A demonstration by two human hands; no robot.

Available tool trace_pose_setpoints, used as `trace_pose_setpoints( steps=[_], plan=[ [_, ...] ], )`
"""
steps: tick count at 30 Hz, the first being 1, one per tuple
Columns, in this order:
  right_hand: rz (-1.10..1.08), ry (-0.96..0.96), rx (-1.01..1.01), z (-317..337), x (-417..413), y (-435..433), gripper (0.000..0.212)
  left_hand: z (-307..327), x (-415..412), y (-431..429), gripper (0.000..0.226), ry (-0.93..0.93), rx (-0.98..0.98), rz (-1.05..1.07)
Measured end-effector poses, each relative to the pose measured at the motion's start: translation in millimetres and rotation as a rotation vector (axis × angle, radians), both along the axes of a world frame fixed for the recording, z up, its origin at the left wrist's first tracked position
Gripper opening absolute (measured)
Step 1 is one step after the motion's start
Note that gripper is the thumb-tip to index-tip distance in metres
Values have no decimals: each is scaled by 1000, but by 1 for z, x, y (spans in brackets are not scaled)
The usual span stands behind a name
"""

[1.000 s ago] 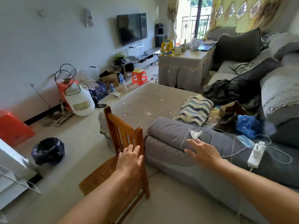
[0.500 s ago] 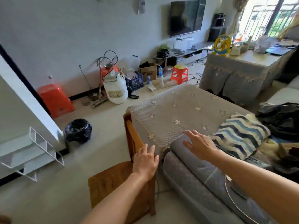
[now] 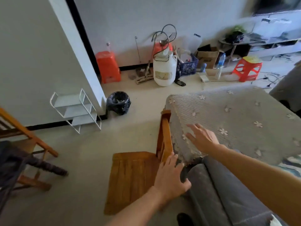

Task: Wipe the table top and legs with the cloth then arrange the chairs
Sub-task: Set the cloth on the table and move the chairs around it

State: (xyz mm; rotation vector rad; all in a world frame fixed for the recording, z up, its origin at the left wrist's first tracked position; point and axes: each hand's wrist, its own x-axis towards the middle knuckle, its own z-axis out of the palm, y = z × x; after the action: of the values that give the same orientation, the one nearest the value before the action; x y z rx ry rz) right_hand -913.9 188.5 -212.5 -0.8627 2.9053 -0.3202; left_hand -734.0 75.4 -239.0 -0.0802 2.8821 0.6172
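The left grip (image 3: pixel 171 178) is closed over the near end of the top rail of the wooden chair (image 3: pixel 132 180), fingers draped over the rail and thumb out on its 3 o'clock side. The right grip (image 3: pixel 202 137) is spread flat and holds nothing. It sits over the quilted cover (image 3: pixel 236 111), at 1 o'clock from the left grip; whether it touches the fabric I cannot tell. The chair stands with its back hard against the cover's fringed edge, seat pointing to 9 o'clock. The desk and the cloth are out of view.

Likely trouble: one hand on one corner of the rail gives poor control — lifted or dragged from there, the chair would probably swing about that corner. The backrest could snag the fringe and pull the cover off the grey sofa (image 3: pixel 219 193). A wide swing toward 9 o'clock risks hitting the second wooden chair (image 3: pixel 24 132) — toward 11 o'clock, the black bin (image 3: pixel 118 102) and white wire rack (image 3: pixel 76 110).
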Motion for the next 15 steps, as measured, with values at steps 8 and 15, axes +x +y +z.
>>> trace_pose_setpoints(
  steps=[8, 15],
  plan=[
    [258, -51, -130, -10, -48, -129, 56, 10, 19, -22, 74, -88, 2, 124],
    [488, 27, 6, -32, -29, -164, 50, 20, 101, -56, 71, -138, -153, 311]
  ],
)
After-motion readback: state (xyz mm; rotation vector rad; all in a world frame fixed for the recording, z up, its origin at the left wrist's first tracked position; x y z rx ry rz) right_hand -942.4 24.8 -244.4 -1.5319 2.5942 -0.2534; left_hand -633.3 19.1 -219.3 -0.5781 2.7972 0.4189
